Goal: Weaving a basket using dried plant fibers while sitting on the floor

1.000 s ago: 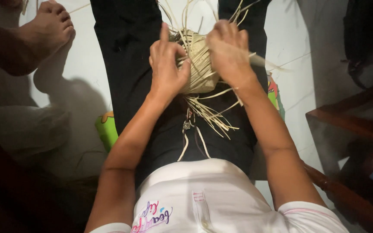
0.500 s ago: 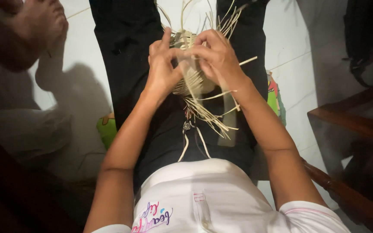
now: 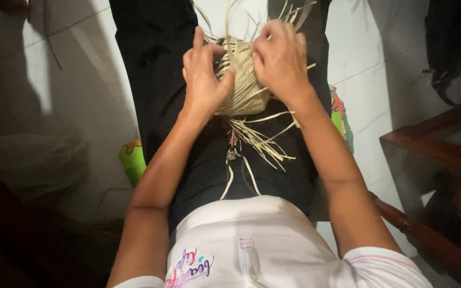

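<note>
Head view, left hand (image 3: 203, 74) and right hand (image 3: 281, 61) gripping straw weave (image 3: 244, 85)

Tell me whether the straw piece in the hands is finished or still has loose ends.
Loose ends. The woven straw piece has unwoven strips sticking up above the left hand and right hand, and more hanging below it over the lap.

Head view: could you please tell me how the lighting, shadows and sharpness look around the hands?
Head view: the left hand, right hand and straw weaving are evenly lit and fairly sharp; the white floor carries soft shadows on the left; the lower left corner falls into darkness; the wooden furniture at right is dim.
</note>
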